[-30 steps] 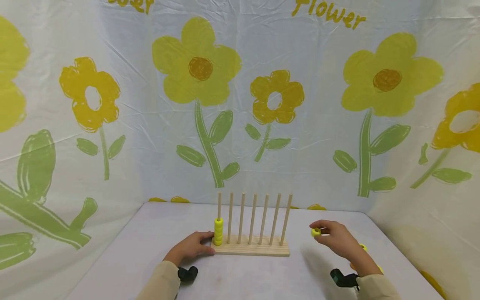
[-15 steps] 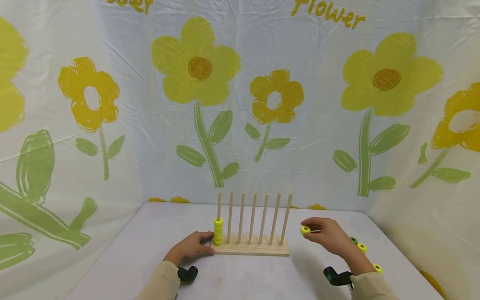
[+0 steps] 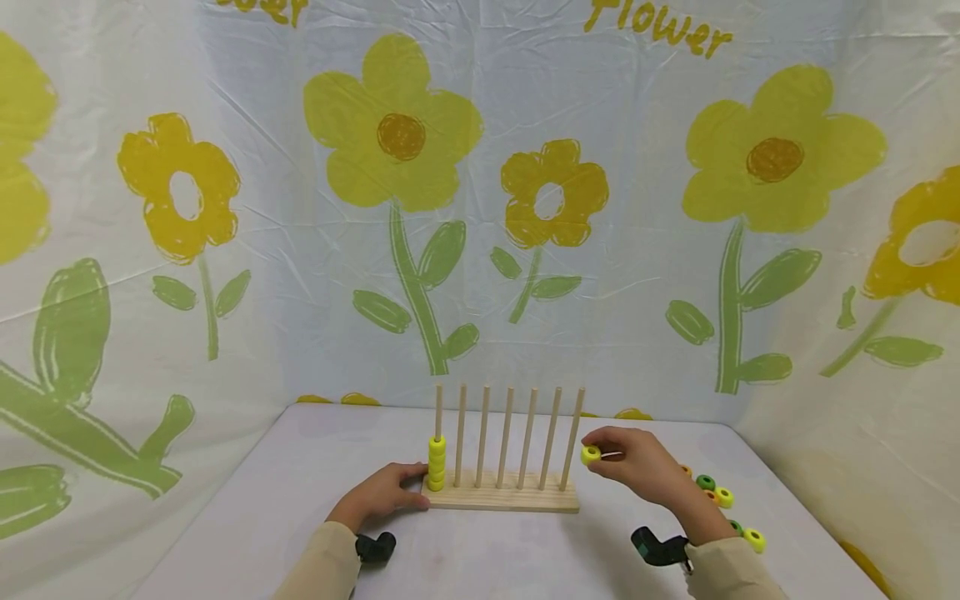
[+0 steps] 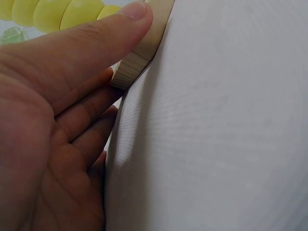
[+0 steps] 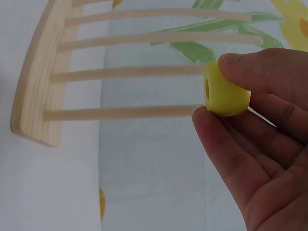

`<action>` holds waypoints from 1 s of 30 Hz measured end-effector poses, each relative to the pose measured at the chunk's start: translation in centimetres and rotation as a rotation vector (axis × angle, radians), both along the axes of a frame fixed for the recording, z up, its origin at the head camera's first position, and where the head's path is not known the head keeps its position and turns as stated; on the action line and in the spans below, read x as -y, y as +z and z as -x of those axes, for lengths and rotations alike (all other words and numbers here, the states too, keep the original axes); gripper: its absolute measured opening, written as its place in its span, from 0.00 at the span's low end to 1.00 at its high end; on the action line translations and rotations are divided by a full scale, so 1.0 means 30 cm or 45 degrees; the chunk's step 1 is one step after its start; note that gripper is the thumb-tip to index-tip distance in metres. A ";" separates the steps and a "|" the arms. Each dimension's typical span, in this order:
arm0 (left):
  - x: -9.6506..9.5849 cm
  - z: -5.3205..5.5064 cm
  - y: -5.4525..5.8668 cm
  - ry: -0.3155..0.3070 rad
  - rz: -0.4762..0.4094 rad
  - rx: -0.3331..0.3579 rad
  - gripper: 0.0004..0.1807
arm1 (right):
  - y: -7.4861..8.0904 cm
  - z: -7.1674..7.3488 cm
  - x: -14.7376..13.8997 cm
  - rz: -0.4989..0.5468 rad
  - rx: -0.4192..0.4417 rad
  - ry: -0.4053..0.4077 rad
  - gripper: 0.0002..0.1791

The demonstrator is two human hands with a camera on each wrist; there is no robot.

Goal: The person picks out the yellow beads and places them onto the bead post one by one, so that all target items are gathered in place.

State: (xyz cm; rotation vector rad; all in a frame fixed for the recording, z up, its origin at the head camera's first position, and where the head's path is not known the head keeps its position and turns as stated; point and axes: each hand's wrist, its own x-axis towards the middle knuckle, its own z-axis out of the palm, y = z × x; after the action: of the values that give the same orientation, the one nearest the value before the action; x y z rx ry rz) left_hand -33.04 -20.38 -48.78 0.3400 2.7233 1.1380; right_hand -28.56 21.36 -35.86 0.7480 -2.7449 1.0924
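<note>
A wooden peg rack (image 3: 501,498) stands on the table with several upright dowels in a row. Its leftmost dowel carries a stack of yellow beads (image 3: 437,463). My left hand (image 3: 384,492) grips the left end of the base, and in the left wrist view the thumb (image 4: 96,43) lies along one side with fingers at the other. Just right of the rightmost dowel, my right hand (image 3: 637,463) pinches a yellow bead (image 5: 226,91) between thumb and fingertips, raised above the table. In the right wrist view the bead's hole faces the base side.
Right of and partly behind my right forearm lie loose beads on the table: yellow ones (image 3: 754,540), green ones (image 3: 705,482) and orange ones (image 3: 711,497). A flower-printed cloth (image 3: 637,333) hangs behind the table (image 3: 480,558) and along its sides.
My right hand has moved left with the yellow bead, closer to the rightmost dowel, uncovering more loose beads. My left hand and the peg rack have stayed in place.
</note>
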 end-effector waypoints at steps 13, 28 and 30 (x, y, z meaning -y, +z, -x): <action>0.001 0.002 0.000 0.005 0.004 0.006 0.43 | 0.049 0.005 0.069 0.033 -0.061 0.063 0.17; 0.002 0.007 -0.008 0.018 -0.010 0.023 0.43 | 0.119 0.012 0.189 0.068 -0.058 0.114 0.16; 0.002 0.006 -0.008 0.019 -0.008 0.024 0.43 | 0.130 0.014 0.204 0.073 -0.075 0.128 0.16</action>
State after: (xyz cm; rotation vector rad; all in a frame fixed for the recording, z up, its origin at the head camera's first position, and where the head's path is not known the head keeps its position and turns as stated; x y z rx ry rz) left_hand -33.23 -20.45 -49.02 0.3084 2.7111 1.1485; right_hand -28.97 15.24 -31.96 0.9043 -2.6409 1.1431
